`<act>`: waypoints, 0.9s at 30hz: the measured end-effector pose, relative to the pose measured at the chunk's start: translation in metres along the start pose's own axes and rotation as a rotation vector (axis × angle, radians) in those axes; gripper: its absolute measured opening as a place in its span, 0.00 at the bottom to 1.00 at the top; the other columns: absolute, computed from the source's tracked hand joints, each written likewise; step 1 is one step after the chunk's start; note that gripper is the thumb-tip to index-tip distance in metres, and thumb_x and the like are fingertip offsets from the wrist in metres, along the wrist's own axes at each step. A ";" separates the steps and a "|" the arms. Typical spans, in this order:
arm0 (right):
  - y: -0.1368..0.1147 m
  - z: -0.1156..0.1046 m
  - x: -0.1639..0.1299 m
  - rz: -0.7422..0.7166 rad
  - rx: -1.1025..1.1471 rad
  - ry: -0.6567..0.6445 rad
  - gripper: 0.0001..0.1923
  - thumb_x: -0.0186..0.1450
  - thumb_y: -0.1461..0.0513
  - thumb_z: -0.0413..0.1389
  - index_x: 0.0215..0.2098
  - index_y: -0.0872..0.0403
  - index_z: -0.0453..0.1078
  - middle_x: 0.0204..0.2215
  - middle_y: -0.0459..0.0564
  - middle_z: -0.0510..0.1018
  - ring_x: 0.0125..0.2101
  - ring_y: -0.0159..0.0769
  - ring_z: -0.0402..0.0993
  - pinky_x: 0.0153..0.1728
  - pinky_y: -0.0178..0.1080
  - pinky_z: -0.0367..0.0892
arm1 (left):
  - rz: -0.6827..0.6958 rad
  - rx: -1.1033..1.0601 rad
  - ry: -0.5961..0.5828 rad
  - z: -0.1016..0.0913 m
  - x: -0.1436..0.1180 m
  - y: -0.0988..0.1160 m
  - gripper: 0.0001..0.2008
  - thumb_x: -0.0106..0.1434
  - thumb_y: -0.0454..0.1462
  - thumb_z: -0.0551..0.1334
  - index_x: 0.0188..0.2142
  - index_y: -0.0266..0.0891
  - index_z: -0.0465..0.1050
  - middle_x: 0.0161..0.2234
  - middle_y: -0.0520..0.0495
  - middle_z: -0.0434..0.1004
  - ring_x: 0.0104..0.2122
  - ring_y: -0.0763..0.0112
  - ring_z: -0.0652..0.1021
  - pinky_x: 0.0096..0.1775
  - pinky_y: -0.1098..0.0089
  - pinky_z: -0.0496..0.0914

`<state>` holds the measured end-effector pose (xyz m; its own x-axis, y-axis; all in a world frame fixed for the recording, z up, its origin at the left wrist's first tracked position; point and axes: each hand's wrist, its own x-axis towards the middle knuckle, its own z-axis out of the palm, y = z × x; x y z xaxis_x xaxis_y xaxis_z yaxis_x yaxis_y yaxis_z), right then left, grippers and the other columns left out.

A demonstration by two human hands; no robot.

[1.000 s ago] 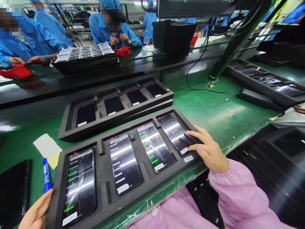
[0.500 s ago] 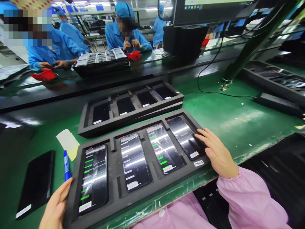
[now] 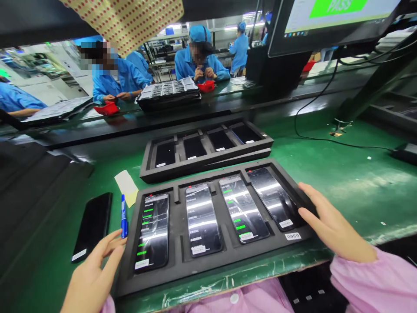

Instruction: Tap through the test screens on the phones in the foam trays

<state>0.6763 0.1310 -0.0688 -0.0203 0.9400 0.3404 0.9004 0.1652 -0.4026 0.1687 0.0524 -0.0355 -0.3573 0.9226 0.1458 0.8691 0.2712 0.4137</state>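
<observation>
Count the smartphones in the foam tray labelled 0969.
4, side by side in the foam tray: the leftmost smartphone, the second smartphone, the third smartphone and the rightmost smartphone, nearest the right hand. Anything beneath the tray would be hidden.

monitor (image 3: 335, 26): top cut off | phone stickers (image 3: 198, 249): print too small to read

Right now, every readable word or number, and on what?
"PASS": green banner on the monitor, top cut off
"0969": white label on the near tray
Phone screens: text too small and blurred
Phone stickers: too small
Blue marker: print unreadable
</observation>
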 end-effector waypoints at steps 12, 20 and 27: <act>-0.030 0.047 0.212 -0.271 -0.436 -0.208 0.21 0.62 0.54 0.47 0.47 0.56 0.69 0.47 0.60 0.73 0.48 0.50 0.68 0.43 0.51 0.64 | 0.600 0.615 -0.098 0.039 0.160 0.110 0.16 0.61 0.36 0.60 0.48 0.34 0.68 0.46 0.40 0.74 0.45 0.61 0.74 0.46 0.58 0.69; -0.024 0.004 0.170 -0.416 -0.448 -0.101 0.25 0.67 0.50 0.41 0.37 0.57 0.72 0.37 0.59 0.77 0.37 0.43 0.71 0.44 0.45 0.60 | 0.653 0.594 -0.023 0.005 0.129 0.093 0.11 0.61 0.36 0.58 0.43 0.35 0.70 0.43 0.39 0.76 0.42 0.56 0.76 0.42 0.58 0.66; -0.001 -0.059 0.069 -0.439 -0.164 0.064 0.34 0.58 0.33 0.39 0.28 0.49 0.71 0.30 0.56 0.78 0.35 0.43 0.73 0.46 0.48 0.63 | 0.923 0.363 0.076 -0.055 0.034 0.071 0.10 0.63 0.39 0.56 0.43 0.41 0.67 0.38 0.46 0.77 0.35 0.63 0.77 0.39 0.61 0.65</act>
<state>0.6997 0.1785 0.0051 -0.3921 0.7709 0.5019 0.8695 0.4887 -0.0714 0.1994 0.0879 0.0480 0.5020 0.7978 0.3339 0.8649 -0.4649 -0.1893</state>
